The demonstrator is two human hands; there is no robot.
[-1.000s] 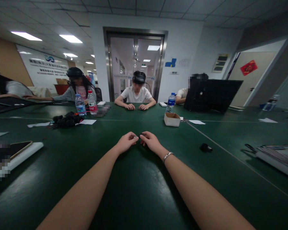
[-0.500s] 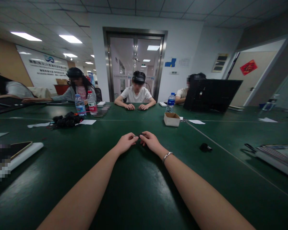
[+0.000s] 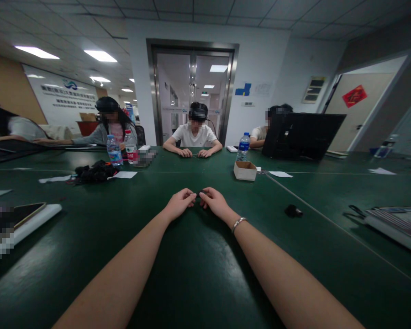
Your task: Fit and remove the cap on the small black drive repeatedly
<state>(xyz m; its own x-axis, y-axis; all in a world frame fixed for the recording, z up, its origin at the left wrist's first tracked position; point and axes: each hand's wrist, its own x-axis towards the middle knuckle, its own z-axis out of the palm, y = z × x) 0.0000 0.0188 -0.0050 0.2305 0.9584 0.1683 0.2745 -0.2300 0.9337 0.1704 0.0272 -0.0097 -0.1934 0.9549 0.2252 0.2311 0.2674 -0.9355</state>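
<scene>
Left hand (image 3: 178, 203) and right hand (image 3: 215, 202) met fingertip to fingertip, pinching a small dark object (image 3: 199, 193) over the dark green table (image 3: 198, 274). Step judged: fine manipulation; next needs steady grip.

table (image 3: 198, 274) dark green | box (image 3: 245, 171) tan | bracelet (image 3: 239, 223) silver

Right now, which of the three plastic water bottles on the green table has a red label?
The middle plastic bottle with the red label, at far left. The clear bottle beside it and the lone bottle near the black laptop carry blue labels.
</scene>
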